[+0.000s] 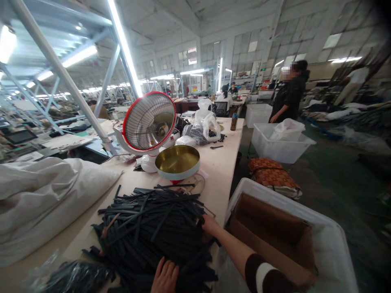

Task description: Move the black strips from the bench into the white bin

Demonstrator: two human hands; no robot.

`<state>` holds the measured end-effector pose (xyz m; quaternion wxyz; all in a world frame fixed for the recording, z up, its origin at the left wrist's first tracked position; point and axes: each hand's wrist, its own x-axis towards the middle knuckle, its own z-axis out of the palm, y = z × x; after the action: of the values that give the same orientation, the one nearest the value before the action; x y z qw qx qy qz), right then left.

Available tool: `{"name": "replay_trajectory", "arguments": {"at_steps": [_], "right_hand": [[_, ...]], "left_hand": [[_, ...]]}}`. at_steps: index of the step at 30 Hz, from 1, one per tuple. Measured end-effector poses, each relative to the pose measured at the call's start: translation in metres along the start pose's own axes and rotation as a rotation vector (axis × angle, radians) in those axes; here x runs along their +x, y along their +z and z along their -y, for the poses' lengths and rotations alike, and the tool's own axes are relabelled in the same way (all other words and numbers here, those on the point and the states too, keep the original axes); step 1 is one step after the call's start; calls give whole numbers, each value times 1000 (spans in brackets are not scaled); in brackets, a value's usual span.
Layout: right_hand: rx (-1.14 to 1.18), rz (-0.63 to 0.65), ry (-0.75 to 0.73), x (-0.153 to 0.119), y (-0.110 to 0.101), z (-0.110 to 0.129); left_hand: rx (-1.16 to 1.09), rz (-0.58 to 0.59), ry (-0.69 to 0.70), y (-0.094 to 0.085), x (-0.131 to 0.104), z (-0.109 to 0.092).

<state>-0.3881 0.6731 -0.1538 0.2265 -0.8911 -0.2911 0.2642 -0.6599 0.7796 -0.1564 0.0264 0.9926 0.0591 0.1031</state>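
Observation:
A large loose pile of black strips (pixel 152 224), flat and narrow, lies on the table in front of me. My left hand (pixel 165 274) rests on the near side of the pile, its fingers laid over the strips and not wrapped around any. At the pile's right edge, my right hand (pixel 210 225) is closed on the ends of some strips; its fingertips are partly hidden among them. Just beyond the pile stands a shallow round pan (pixel 177 160) with a gold-coloured inside.
A red-rimmed fan-shaped heater (pixel 149 122) stands behind the pan, near plastic bags (pixel 203 128) and a bottle (pixel 233 122). A white sack (pixel 45 199) lies left. Right of the table, a white bin (pixel 334 240) holds a cardboard box (pixel 271 232). A person (pixel 288 95) stands farther off.

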Motion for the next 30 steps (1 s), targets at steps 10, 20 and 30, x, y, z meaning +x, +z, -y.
{"name": "replay_trajectory", "arguments": {"at_steps": [10, 20, 30], "right_hand": [[194, 21, 84, 2, 7, 0], [247, 142, 136, -3, -7, -4], [404, 193, 205, -11, 7, 2]], "left_hand": [[285, -139, 241, -2, -23, 4], [305, -38, 190, -24, -30, -8], [116, 245, 122, -32, -40, -15]]}}
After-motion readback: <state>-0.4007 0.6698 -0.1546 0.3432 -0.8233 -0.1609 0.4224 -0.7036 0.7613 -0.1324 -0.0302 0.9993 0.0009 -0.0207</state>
